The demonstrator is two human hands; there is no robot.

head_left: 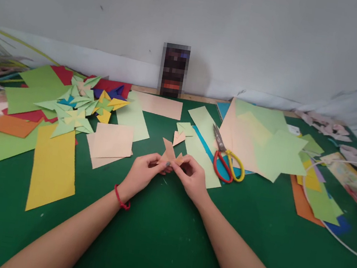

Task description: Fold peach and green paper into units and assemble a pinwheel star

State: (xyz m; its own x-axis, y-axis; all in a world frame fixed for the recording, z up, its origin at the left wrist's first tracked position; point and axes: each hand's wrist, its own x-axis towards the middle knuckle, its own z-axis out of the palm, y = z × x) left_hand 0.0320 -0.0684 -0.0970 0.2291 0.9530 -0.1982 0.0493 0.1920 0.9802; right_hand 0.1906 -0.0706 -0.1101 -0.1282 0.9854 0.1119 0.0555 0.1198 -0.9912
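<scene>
Between my two hands is a small folded piece of peach paper [169, 149], with pointed flaps standing up. My left hand [146, 168], above a red wrist cord, pinches its left side. The thumb and fingers of my right hand [192, 176] are closed on its right side. My fingertips cover the lower part of the piece. Just beyond it lie a small folded peach piece [179, 138] and a folded pale green piece [185, 128]. Scissors [222, 145] with one red and one yellow handle rest to the right, blades pointing away.
Folded paper stars [76, 114] and coloured sheets pile up at the left, beside a yellow sheet [54, 169]. Peach rectangles [113, 140] lie left of my hands. Large pale green sheets [284, 156] are at the right. A pixelated dark object [173, 70] stands against the wall.
</scene>
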